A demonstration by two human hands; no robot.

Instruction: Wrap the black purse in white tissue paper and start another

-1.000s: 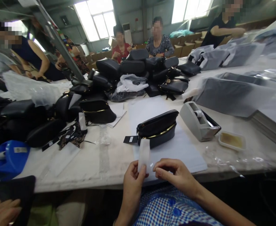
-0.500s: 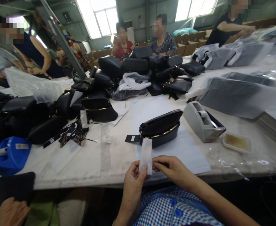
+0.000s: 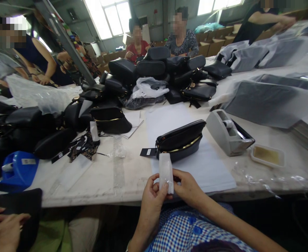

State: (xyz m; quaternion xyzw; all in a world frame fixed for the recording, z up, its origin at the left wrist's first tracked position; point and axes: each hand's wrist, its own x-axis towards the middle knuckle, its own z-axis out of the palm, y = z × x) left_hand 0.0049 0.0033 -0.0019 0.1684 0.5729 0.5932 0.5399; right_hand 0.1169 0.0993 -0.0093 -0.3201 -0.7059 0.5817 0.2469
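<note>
A folded strip of white tissue-like wrap [image 3: 165, 171] stands upright between my hands at the table's front edge. My left hand [image 3: 155, 190] grips it near its lower end, thumb across the front. On its right side, my right hand [image 3: 184, 183] has its fingers closed at the strip's edge, the fingertips partly hidden behind it. Just beyond lies a black handbag [image 3: 181, 140] with a gold zipper, resting on a white paper sheet [image 3: 215, 175]. A black tag [image 3: 148, 152] with a white label sticks out from the bag's left side.
A grey tape dispenser [image 3: 229, 134] and a shallow dish [image 3: 266, 155] stand right of the bag. At the left are a blue tape dispenser [image 3: 21, 171] and a heap of tags [image 3: 84, 148]. Black bags [image 3: 151, 68] are piled behind. A co-worker's hand [image 3: 5, 227] is at lower left.
My right hand has moved in closer against the strip's right edge. The strip stays in my left hand. The view has shifted slightly.
</note>
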